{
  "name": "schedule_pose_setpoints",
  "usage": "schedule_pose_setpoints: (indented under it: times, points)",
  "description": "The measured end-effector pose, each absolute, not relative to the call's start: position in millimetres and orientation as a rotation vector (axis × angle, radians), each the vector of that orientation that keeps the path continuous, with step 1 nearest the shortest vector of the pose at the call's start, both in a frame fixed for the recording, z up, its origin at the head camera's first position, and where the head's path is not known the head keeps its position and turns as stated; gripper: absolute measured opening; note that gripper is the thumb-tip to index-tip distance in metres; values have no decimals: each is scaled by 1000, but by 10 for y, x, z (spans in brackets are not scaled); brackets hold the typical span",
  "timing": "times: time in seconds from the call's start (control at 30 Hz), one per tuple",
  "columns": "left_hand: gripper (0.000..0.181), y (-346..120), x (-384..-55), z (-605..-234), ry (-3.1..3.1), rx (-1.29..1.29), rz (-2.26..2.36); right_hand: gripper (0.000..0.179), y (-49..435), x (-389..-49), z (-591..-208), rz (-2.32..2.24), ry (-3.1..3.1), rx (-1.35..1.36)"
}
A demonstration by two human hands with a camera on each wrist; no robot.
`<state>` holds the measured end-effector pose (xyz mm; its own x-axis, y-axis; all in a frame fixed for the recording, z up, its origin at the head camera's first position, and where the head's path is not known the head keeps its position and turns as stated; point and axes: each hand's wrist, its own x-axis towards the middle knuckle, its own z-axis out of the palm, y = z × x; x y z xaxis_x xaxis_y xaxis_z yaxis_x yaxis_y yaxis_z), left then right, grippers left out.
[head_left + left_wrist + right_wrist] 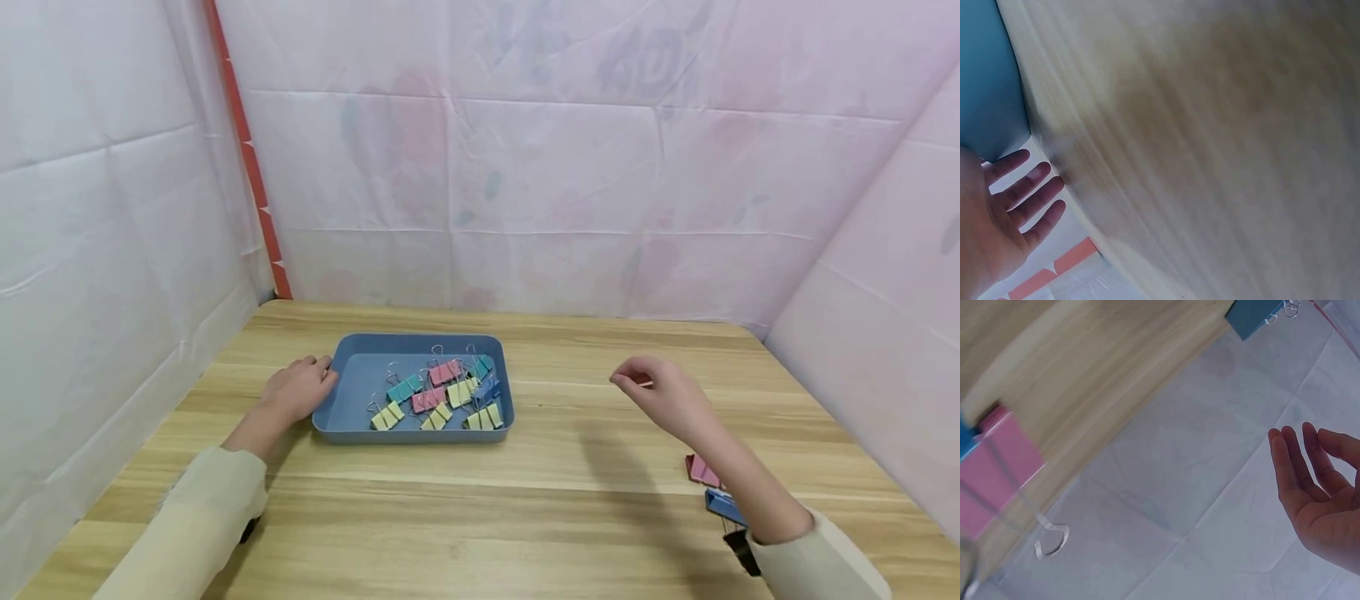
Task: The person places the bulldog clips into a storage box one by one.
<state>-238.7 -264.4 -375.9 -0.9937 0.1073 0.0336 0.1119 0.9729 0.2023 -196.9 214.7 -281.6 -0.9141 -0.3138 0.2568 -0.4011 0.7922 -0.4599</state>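
Note:
My left hand rests at the left side of a blue-grey tray, its fingertips right at the rim. In the left wrist view its fingers are extended and spread beside the tray's corner. Binder clips in yellow, pink, teal and blue lie in the tray, mostly toward its right side, among them a yellow clip and a teal clip. Above the table to the right, my right hand hovers with fingers loosely bent and nothing between them. Below its forearm lie a pink binder clip and a blue one.
A black binder clip lies by the right sleeve, partly covered by it. The wooden table is enclosed by pale fabric walls at the back and both sides. A red strip runs down the back left corner.

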Motion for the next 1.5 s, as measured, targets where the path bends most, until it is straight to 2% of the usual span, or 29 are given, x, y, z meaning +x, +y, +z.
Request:
schedule_pose_setpoints:
  times: [0.47, 0.77, 0.9, 1.07, 1.2, 1.5]
  points:
    - [53, -2636, -2395, -3803, -3085, -187, -335, 7, 2682, -1680, -2954, 672, -2801, 455]
    - [53, -2650, -2402, -3793, -3085, -176, -349, 5, 3035, -1610, -3056, 551, -2862, 385]
    - [53, -2653, -2398, -3785, -3088, -170, -339, 13, 3209, -1612, -3105, 527, -2954, 339]
    - [54, -2654, -2400, -3786, -3092, -159, -331, 32, 3371, -1616, -3241, 515, -3102, 273]
    - [54, -2648, -2400, -3786, -3091, -157, -326, 37, 3432, -1645, -3374, 568, -3187, 244]
    - [51, -2629, -2385, -3772, -3083, -169, -328, 17, 3483, -1738, -3529, 508, -3169, 324]
